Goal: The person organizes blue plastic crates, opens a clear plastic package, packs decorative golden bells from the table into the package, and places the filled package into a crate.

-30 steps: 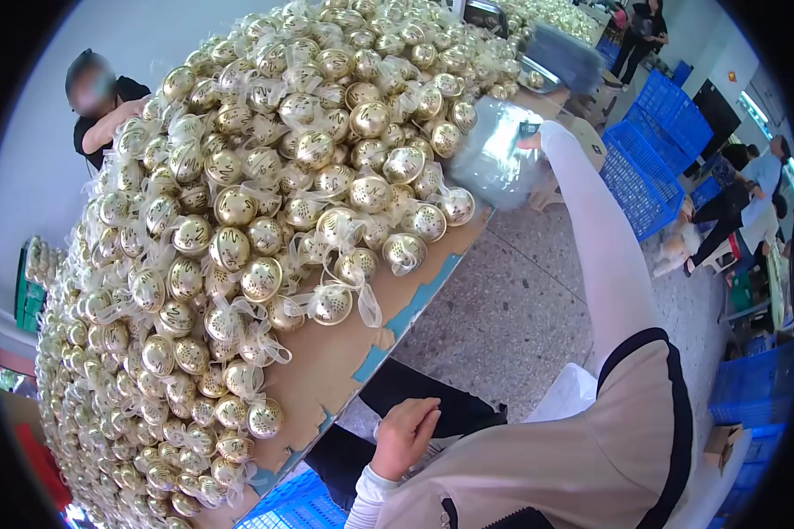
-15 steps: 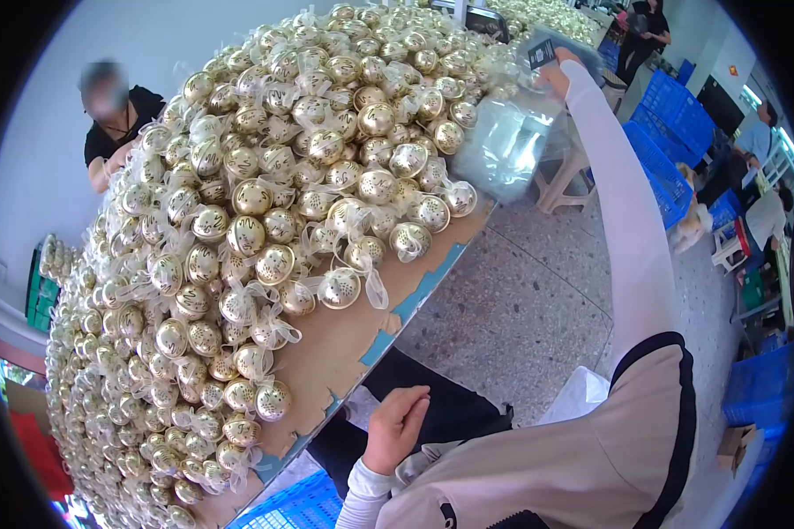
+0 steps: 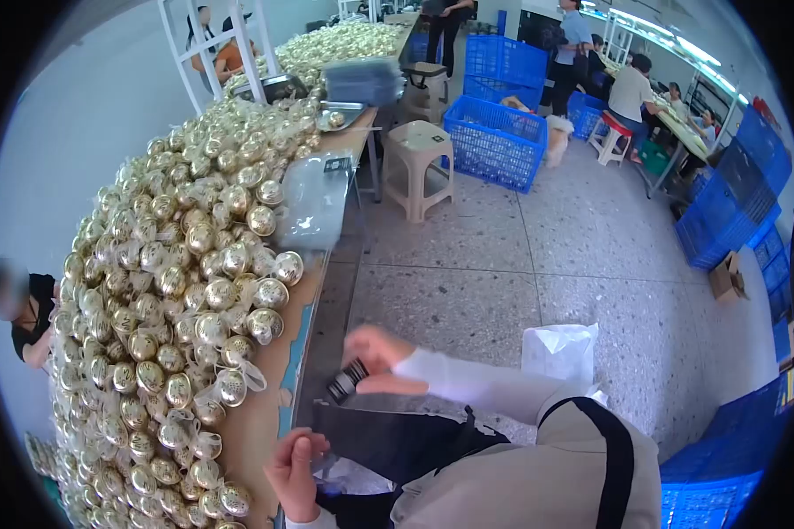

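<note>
Gold patterned balls with sheer ribbons (image 3: 172,282) lie in a large heap on the table (image 3: 256,432). Over my lap, my right hand (image 3: 378,360) holds a clear plastic bag (image 3: 362,414) with a black-and-white label (image 3: 348,381) beside the fingers. My left hand (image 3: 296,467) is curled at the table's edge, close to the bag; whether it grips anything is hidden. A stack of clear bags (image 3: 313,203) rests on the table corner beyond the heap.
Beige stools (image 3: 416,167) stand beyond the table, near a blue crate (image 3: 494,145). Another person (image 3: 33,313) is at the far left. More people and blue crates (image 3: 737,198) are at the right. A white bag (image 3: 560,353) lies on the floor.
My right hand has come back from the stack of clear bags to my lap with one labelled bag. The view has turned right, and my left hand now appears lower and farther left.
</note>
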Motion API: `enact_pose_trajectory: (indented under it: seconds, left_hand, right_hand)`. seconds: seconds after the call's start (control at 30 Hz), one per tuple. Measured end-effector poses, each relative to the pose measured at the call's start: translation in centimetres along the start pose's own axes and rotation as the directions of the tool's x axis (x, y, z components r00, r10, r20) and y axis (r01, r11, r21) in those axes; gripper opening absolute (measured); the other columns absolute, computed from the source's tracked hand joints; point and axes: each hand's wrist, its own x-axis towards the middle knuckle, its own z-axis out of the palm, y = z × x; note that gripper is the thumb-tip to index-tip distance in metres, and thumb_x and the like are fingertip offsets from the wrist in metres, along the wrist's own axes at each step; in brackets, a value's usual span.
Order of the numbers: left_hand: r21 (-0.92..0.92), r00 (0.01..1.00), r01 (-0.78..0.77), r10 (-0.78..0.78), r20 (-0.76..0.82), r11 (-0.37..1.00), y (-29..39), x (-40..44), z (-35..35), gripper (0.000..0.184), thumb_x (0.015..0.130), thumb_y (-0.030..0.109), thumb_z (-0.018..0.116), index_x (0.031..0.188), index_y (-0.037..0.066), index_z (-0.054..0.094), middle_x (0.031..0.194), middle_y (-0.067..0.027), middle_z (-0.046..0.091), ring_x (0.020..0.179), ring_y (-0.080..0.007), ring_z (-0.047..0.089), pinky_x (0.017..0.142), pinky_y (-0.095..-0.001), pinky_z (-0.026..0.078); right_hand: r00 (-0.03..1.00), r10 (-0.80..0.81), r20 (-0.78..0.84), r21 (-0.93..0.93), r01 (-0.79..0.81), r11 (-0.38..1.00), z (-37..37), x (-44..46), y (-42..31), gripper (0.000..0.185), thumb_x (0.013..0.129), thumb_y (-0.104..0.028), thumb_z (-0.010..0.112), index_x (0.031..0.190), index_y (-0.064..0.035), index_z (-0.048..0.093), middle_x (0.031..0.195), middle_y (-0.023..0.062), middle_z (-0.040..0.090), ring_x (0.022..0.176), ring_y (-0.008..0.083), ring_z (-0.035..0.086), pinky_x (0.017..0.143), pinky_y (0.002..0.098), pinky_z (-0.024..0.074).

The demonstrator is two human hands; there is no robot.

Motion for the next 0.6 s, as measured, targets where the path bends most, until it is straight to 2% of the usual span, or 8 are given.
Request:
enact_pose_trajectory:
  seconds: [0.03,0.07,0.13,0.23,0.27,0.37,0.5,0.6]
  left_hand:
    - [0.101,1.000,0.009,-0.009,0.007,0.995,0.2,-0.4,-0.2,0.018,0.089,0.011,0.053,0.093,-0.005,0.061,0.078,-0.0120,0.065,0.068,-0.0160,0.063,0.061,-0.0251,0.049]
    - [0.160,0.996,0.049,-0.059,0.063,0.986,0.4,-0.6,-0.3,0.016,0.089,0.008,0.053,0.093,-0.005,0.060,0.076,-0.0101,0.066,0.068,-0.0148,0.063,0.061,-0.0229,0.047]
    - [0.169,0.993,0.060,-0.076,0.087,0.984,0.3,-1.0,-0.2,0.015,0.088,0.007,0.054,0.092,-0.005,0.060,0.076,-0.0097,0.066,0.067,-0.0136,0.063,0.061,-0.0228,0.047]
    - [0.223,0.993,0.041,-0.065,0.101,0.974,0.9,-1.5,0.1,0.020,0.090,0.016,0.054,0.093,-0.004,0.060,0.073,-0.0114,0.065,0.064,-0.0174,0.063,0.058,-0.0259,0.048]
    - [0.247,0.994,0.028,-0.054,0.096,0.969,1.2,-1.7,0.2,0.024,0.091,0.020,0.054,0.093,-0.003,0.059,0.072,-0.0123,0.065,0.063,-0.0197,0.063,0.056,-0.0274,0.048]
    - [0.153,0.980,0.166,-0.181,0.087,0.974,1.3,-2.4,-0.1,0.019,0.088,0.012,0.057,0.100,-0.002,0.061,0.078,-0.0057,0.063,0.071,-0.0105,0.057,0.067,-0.0228,0.046]
    - [0.281,0.969,0.201,-0.231,0.081,0.939,2.1,-2.9,0.5,0.018,0.088,0.011,0.056,0.097,-0.003,0.061,0.077,-0.0050,0.063,0.069,-0.0097,0.057,0.062,-0.0230,0.046]
    - [0.282,0.961,0.203,-0.245,0.124,0.938,1.3,-3.0,0.3,0.017,0.088,0.011,0.056,0.094,-0.004,0.061,0.075,-0.0051,0.062,0.067,-0.0090,0.056,0.060,-0.0221,0.046]
  right_hand:
    - [0.975,-0.176,-0.132,-0.095,0.164,0.982,-0.8,0.5,0.3,0.052,0.081,-0.017,0.065,0.124,-0.0047,0.038,0.088,0.0087,0.063,0.076,0.0189,0.060,0.065,0.0321,0.0482]
    - [0.960,-0.279,-0.027,-0.303,0.258,0.917,-1.6,1.1,-0.5,0.047,0.081,-0.015,0.065,0.120,-0.0048,0.042,0.089,0.0089,0.063,0.080,0.0216,0.059,0.068,0.0335,0.0478]
    - [0.880,-0.403,0.250,-0.630,0.464,0.622,-3.0,2.9,-2.5,0.036,0.079,-0.012,0.065,0.111,-0.0050,0.049,0.091,0.0095,0.062,0.087,0.0269,0.059,0.074,0.0364,0.0470]
    - [0.841,-0.123,0.527,-0.512,0.430,0.743,-1.6,3.2,-1.6,0.026,0.079,-0.015,0.064,0.102,-0.0057,0.055,0.090,0.0112,0.061,0.086,0.0312,0.058,0.074,0.0401,0.0464]
    - [0.849,-0.199,0.489,-0.449,0.441,0.777,-1.2,3.4,-1.5,0.013,0.080,-0.014,0.059,0.089,-0.0042,0.058,0.087,0.0107,0.061,0.083,0.0311,0.058,0.072,0.0410,0.0457]
    - [0.833,-0.225,0.505,-0.413,0.462,0.785,-0.7,3.1,-0.3,0.013,0.080,-0.013,0.059,0.090,-0.0054,0.058,0.085,0.0109,0.061,0.082,0.0313,0.058,0.072,0.0413,0.0457]
    - [0.904,-0.135,0.405,-0.638,0.386,0.666,0.8,1.6,1.6,0.014,0.080,-0.011,0.058,0.093,-0.0061,0.057,0.083,0.0122,0.060,0.079,0.0324,0.058,0.068,0.0392,0.0468]
    - [0.919,-0.206,0.337,-0.489,0.358,0.795,1.3,0.6,3.6,0.016,0.081,-0.007,0.055,0.097,-0.0049,0.056,0.080,0.0107,0.060,0.074,0.0274,0.060,0.065,0.0353,0.0474]
